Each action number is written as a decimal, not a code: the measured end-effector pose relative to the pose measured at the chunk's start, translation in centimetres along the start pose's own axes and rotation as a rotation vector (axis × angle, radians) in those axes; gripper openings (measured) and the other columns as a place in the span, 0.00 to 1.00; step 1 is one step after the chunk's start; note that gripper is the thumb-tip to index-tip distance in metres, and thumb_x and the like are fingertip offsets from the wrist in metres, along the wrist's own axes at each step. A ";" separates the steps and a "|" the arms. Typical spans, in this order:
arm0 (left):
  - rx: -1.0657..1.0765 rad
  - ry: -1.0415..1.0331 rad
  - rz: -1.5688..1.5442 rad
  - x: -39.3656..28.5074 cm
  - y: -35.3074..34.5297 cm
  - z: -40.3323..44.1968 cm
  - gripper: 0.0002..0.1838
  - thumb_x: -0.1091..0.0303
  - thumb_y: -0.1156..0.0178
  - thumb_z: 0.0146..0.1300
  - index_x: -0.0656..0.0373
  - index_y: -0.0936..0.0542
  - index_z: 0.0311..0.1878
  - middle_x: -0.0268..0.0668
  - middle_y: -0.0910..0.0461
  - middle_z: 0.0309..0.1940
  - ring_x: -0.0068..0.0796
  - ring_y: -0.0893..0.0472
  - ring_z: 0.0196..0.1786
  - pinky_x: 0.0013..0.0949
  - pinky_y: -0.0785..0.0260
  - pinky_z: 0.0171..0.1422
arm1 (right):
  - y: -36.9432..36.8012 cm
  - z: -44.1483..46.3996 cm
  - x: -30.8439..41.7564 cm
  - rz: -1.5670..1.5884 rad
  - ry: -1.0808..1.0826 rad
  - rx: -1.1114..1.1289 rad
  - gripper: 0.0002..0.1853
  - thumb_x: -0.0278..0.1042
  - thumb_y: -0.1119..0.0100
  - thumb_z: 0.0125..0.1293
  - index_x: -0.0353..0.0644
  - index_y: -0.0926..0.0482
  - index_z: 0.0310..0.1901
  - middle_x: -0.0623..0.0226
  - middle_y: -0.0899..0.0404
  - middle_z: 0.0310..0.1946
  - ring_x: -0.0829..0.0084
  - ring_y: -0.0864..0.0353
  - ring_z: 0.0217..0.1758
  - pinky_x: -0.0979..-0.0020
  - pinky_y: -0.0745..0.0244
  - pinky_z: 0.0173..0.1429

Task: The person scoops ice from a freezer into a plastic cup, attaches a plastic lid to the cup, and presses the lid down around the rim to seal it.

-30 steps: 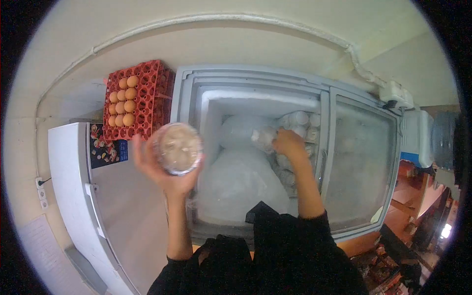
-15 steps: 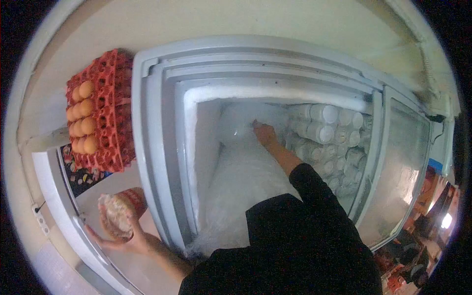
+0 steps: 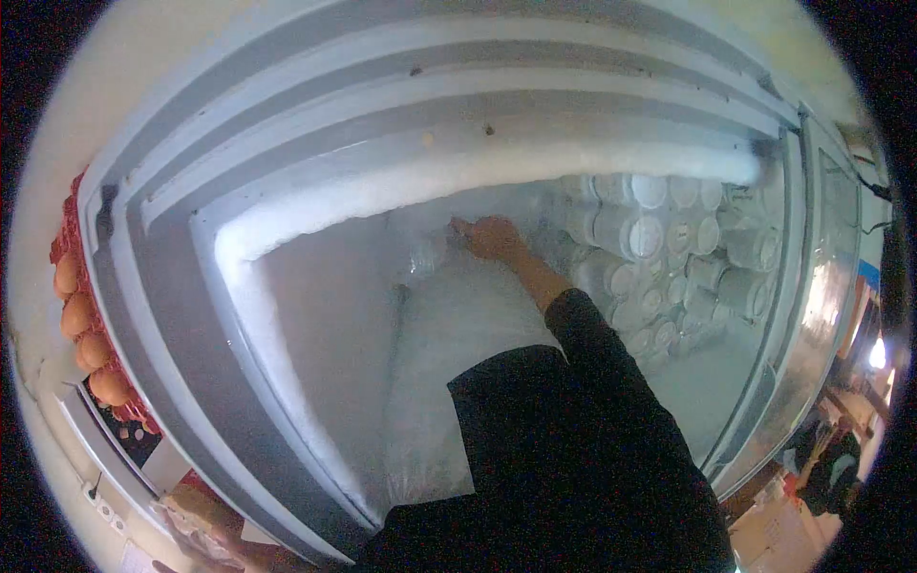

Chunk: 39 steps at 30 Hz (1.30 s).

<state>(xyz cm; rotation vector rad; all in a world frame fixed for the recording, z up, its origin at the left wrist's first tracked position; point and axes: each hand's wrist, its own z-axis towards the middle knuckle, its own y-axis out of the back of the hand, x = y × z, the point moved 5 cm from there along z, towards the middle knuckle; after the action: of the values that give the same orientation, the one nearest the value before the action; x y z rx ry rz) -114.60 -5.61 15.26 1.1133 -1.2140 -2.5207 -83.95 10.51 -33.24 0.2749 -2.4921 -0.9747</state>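
Note:
Deep inside the chest freezer [image 3: 277, 224], my right hand [image 3: 489, 239] is closed near the back wall, beside large frosty plastic bags [image 3: 439, 353]. Something clear seems to be at its fingers, too blurred by mist to name. My left hand [image 3: 215, 549] is low at the left, outside the freezer, around a round container [image 3: 196, 506] that is partly cut off by the freezer's edge. White-lidded tubs [image 3: 646, 236] lie stacked to the right of my right hand.
Brown eggs [image 3: 78, 315] sit in a red tray [image 3: 134, 411] left of the freezer. A glass sliding lid [image 3: 821, 315] covers the right side. Thick frost lines the opening's inner rim. A white appliance edge [image 3: 110, 458] shows at lower left.
The view has moved closer over the freezer. My right hand has gone from the tubs leftward to the back by the bags. My left hand has lowered with the container to the lower left.

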 end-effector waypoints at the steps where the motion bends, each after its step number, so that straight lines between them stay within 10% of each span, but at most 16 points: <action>1: 0.026 0.047 -0.014 -0.5 -0.2 0.0 0.48 0.54 0.34 0.59 0.67 0.53 0.72 0.56 0.39 0.65 0.53 0.39 0.69 0.60 0.44 0.69 | -0.1 -0.1 0.0 0.023 0.023 -0.050 0.34 0.39 0.43 0.62 0.61 0.42 0.70 0.53 0.20 0.43 0.51 0.19 0.47 0.50 0.27 0.53; 7: 0.262 0.302 -0.113 -2.4 -1.3 0.5 0.50 0.53 0.38 0.61 0.71 0.56 0.72 0.58 0.60 0.73 0.55 0.58 0.75 0.64 0.56 0.75 | -2.6 1.4 -1.2 0.151 0.064 -0.074 0.26 0.47 0.52 0.68 0.58 0.38 0.68 0.49 0.20 0.39 0.52 0.18 0.44 0.50 0.25 0.50; 20: 0.082 0.042 -0.112 0.1 -1.4 -0.4 0.44 0.57 0.37 0.58 0.69 0.48 0.70 0.55 0.54 0.70 0.52 0.53 0.73 0.62 0.52 0.73 | -2.6 1.8 -0.4 0.174 -0.067 -0.117 0.19 0.41 0.53 0.68 0.40 0.29 0.56 0.46 0.19 0.37 0.50 0.17 0.41 0.48 0.23 0.44; 39: 0.050 -0.061 -0.070 1.5 -2.9 -0.2 0.46 0.61 0.34 0.53 0.68 0.47 0.69 0.53 0.49 0.67 0.49 0.47 0.69 0.57 0.48 0.71 | -5.4 4.5 1.8 0.321 0.077 -0.006 0.24 0.47 0.49 0.63 0.46 0.27 0.58 0.55 0.22 0.52 0.53 0.23 0.56 0.51 0.30 0.61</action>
<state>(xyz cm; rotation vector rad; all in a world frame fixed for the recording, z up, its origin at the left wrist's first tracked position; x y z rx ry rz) -114.98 -4.41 12.23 1.1171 -1.2819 -2.6075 -87.54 8.63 -39.20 -0.0872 -2.3664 -0.8211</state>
